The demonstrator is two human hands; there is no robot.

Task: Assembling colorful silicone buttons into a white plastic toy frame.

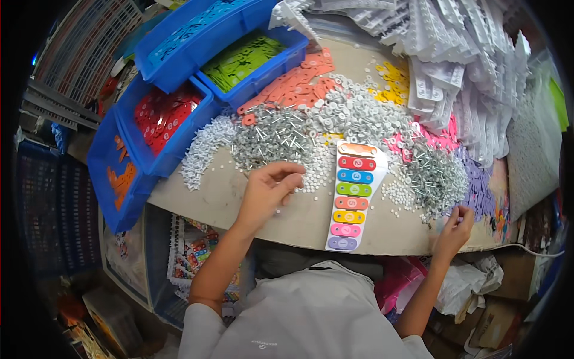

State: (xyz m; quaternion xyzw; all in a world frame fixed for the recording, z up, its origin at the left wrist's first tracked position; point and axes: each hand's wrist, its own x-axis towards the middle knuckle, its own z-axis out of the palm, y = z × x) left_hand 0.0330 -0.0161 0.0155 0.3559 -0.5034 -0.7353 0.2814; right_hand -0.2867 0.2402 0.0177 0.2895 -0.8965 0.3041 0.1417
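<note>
While the left hand [268, 192] and right hand [452, 236] curl nearly closed, anything pinched unclear, the toy xylophone [351, 203] lies between them; fastening bars [357, 176] seems the step, calling for pins [435, 179] beside the right grip.

Pale beige, smooth-topped worktable [206, 204] spanning the middle of the view, its near edge bowed by the fisheye lens. Upper left: a greyish grid-patterned rack [78, 51], standing tilted in the view. Far left: a dark blue, perforated plastic crate [51, 203], in shade. Beneath the table's left end: a translucent-walled plastic bin [127, 263]. Lower right: a brown cardboard box [497, 323] near crumpled white plastic bags [463, 287]. A thin white cable [538, 255] skirts the table's right end. Illumination is brightest on the tabletop, dimmer below it.
</note>
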